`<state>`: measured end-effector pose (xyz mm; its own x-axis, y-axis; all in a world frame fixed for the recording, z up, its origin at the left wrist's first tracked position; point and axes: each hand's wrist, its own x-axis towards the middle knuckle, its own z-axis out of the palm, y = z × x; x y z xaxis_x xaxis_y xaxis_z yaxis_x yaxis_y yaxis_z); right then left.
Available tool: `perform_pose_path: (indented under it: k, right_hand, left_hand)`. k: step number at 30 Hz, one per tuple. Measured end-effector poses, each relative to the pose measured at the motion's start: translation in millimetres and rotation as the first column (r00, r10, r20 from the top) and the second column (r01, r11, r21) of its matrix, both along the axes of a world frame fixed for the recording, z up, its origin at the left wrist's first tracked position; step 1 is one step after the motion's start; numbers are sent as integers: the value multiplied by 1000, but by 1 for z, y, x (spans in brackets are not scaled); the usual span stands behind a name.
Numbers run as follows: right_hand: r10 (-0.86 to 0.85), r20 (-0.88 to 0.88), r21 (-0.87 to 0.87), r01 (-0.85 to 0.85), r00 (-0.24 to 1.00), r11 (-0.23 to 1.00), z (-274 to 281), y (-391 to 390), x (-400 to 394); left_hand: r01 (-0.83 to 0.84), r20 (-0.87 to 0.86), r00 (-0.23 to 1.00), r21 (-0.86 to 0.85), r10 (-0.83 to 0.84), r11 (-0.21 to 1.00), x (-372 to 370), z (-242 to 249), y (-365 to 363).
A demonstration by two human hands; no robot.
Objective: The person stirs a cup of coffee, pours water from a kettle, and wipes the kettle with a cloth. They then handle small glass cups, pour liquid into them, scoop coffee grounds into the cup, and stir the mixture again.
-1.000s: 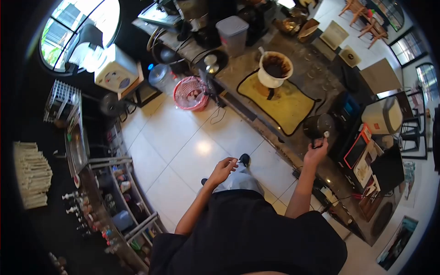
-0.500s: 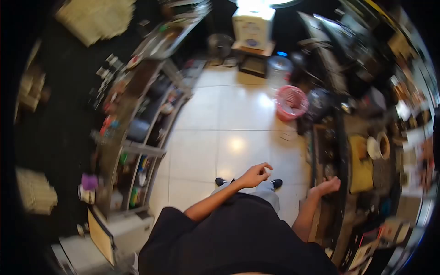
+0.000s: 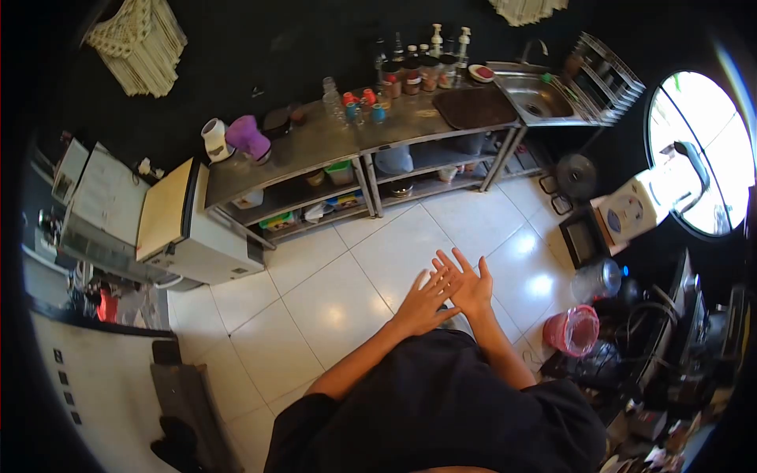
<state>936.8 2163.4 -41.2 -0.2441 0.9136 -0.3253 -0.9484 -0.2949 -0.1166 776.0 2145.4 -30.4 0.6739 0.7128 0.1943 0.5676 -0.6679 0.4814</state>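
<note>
The bare left hand point(image 3: 426, 303) and bare right hand point(image 3: 473, 293) are held overlapping, fingers spread and nothing gripped, apparently between handlings; a reach and closed fingers would be needed for any grasp, the round pink plastic basket point(image 3: 557, 334) being seated on white floor tiles point(image 3: 331, 303).

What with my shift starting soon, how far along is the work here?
Done, apparently: the right hand has let go of the dark pot gripped earlier. In hand: nothing; it and the left hand overlap in view, fingers spread. Left: unclear; perhaps a rinse, as the sink lies beyond both hands.
</note>
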Motion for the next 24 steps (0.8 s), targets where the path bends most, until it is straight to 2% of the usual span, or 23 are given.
perform_pose_path:
  k: [1,2,4,5,6,8,9,12,13,16,17,19,20,22,24]
  right_hand:
    - [22,42,-18,-22,999,1000,0,19,-3]
    - [46,47,-25,-45,998,999,-2,34,-7]
    - [135,193,-106,-116,972,988,-9,67,-20]
    - [203,221,-168,-168,954,971,-8,81,-27]
    - [210,213,-163,-178,954,971,-20,95,-32]
    - [376,380,-191,-326,845,926,-45,123,-43]
    - [372,436,-193,-319,819,928,-52,137,-46]
    - [415,374,-259,-336,829,905,-61,203,-32]
    - [399,331,-262,-322,855,910,-59,228,-26]
    - [339,420,-280,-235,842,931,-35,295,-18]
    - [344,425,-284,-237,837,929,-35,317,-15]
    - [341,461,-183,-288,819,940,-45,349,-15]
    - [355,463,-196,-297,812,935,-48,360,-17]
    - [394,445,-201,-339,804,919,-53,389,-24]
    - [425,483,-240,-351,765,905,-53,409,-35]
  left_hand:
    - [-93,67,993,-43,96,995,-8,-6,7]
    - [-116,72,990,-50,120,992,-16,-12,14]
    - [-227,-2,973,-216,232,950,-34,-22,36]
    - [-192,53,973,-354,225,915,-43,-23,54]
    - [-203,45,971,-349,233,915,-45,-30,69]
    - [-256,79,953,-299,291,919,-45,-44,98]
    - [-247,72,956,-321,284,914,-43,-48,116]
    - [-215,22,972,-335,236,917,-34,-51,166]
    - [-160,-111,986,-412,125,897,-36,-49,191]
    - [-159,-54,987,-442,151,883,-35,-47,253]
    - [-203,-172,977,-549,129,811,-32,-24,275]
    - [-204,-116,979,-529,168,824,-40,-38,302]
    - [-207,-64,977,-497,202,843,-44,-38,313]
    - [-255,-87,965,-536,248,805,-52,-39,333]
    - [-215,23,942,-722,334,657,-65,-47,346]
